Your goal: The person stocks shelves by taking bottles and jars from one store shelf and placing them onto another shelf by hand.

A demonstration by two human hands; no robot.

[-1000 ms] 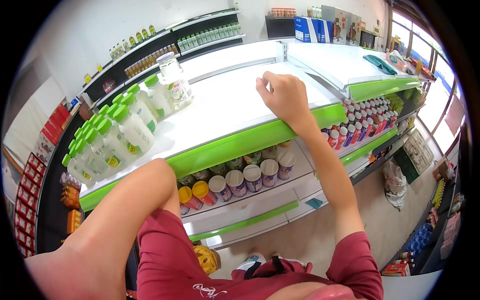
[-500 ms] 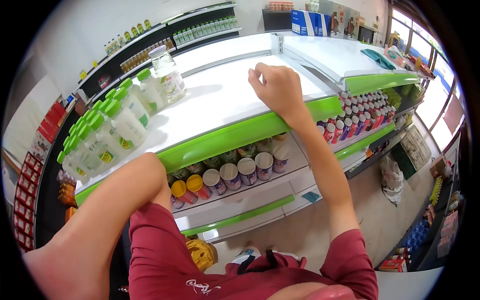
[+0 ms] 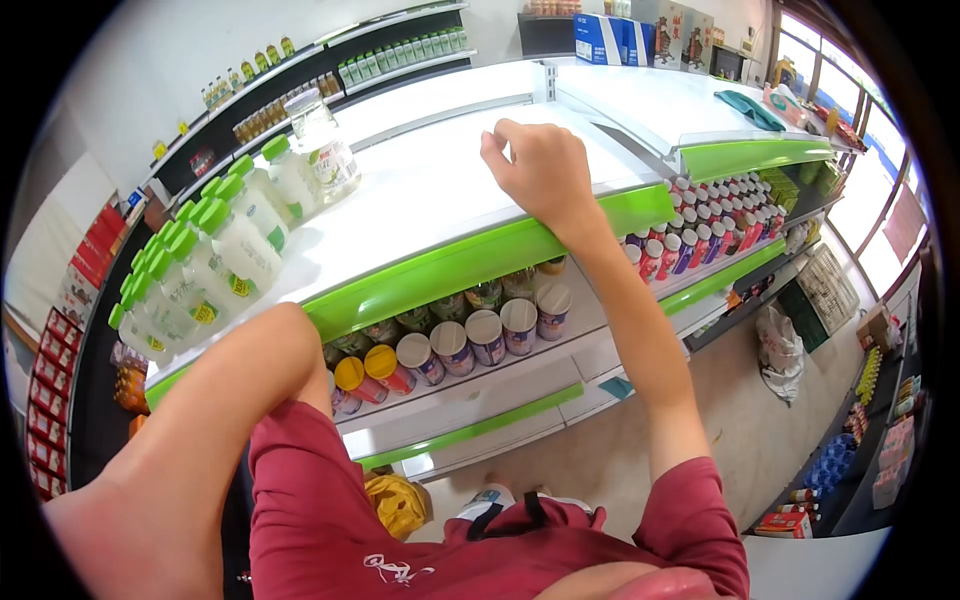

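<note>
My right hand (image 3: 540, 168) rests by its wrist on the green front strip (image 3: 430, 275) of the white shelf top (image 3: 420, 190). Its fingers are curled in and closed, with nothing visible in them. My left hand is out of view; only the bent left arm shows, its elbow beside the shelf's front edge. Green-capped bottles (image 3: 242, 243) stand in rows on the left of the shelf top. Behind them is a taller clear jar (image 3: 328, 165) with a pale lid.
Lidded cans (image 3: 486, 337) and yellow-topped tins (image 3: 388, 368) fill the shelf below. Small bottles (image 3: 688, 247) stand at the right. Further off are blue boxes (image 3: 598, 42), a teal cloth (image 3: 750, 108), a wall shelf (image 3: 405, 70) and a plastic bag (image 3: 780, 350) on the floor.
The view has shifted, so the shelf and bottles sit slightly further left and higher. My right hand keeps its curled shape on the strip, and the left arm stays bent.
</note>
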